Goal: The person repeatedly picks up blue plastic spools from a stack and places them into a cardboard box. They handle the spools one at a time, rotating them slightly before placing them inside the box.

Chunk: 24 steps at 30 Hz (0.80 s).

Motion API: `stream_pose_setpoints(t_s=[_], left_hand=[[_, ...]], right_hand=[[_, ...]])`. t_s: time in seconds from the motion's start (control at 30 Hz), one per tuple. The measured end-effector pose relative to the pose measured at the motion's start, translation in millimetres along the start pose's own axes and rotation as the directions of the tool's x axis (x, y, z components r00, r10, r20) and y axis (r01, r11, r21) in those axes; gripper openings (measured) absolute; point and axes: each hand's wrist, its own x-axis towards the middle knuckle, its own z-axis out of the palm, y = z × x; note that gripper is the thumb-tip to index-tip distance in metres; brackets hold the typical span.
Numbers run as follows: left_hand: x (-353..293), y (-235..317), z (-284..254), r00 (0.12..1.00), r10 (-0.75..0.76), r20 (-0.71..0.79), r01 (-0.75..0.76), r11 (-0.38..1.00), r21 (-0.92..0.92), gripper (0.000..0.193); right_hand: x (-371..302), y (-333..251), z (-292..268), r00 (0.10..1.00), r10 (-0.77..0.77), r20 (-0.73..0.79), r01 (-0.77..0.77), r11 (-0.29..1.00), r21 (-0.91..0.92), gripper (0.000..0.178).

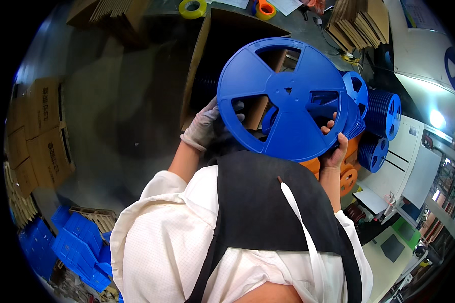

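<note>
A large blue plastic reel (293,123) with cut-out windows and a small centre hole is held up in front of my chest, face toward me. My gloved left hand (203,126) grips its left rim, with fingertips showing through a window. On the lower right rim, my bare right hand (336,149) is closed, its fingers partly behind the reel. More blue rims show behind the right edge; whether they belong to the held reel I cannot tell. Just beyond the reel stands an open cardboard box (196,68), its dark inside partly hidden.
Blue reels (384,113) stand stacked at the right, with orange reels (348,181) below. Tape rolls (192,8) and folded cardboard (359,25) lie at the far side. Cartons (40,131) stand on the left, above blue crates (81,247). A white machine (404,146) is at the right.
</note>
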Motion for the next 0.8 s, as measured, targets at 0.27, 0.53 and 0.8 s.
stream_pose_setpoints(t_s=[0.27,0.53,0.8], left_hand=[[9.5,11.0,-18.5,0.987,0.098,0.124,-0.091,0.994,-0.063,0.05],[21.8,38.2,-31.7,0.966,0.256,-0.041,-0.254,0.965,0.062,0.039],[94.0,28.7,-102.5,0.906,0.41,-0.107,-0.032,0.316,0.948,0.064]], right_hand=[[10.9,2.1,17.0,0.999,0.035,-0.04,-0.036,0.999,-0.037,0.07],[11.6,-5.3,-4.3,0.989,0.079,-0.123,-0.081,0.997,-0.008,0.055],[4.0,-10.8,-15.3,0.965,0.077,-0.252,-0.081,0.997,-0.003,0.053]])
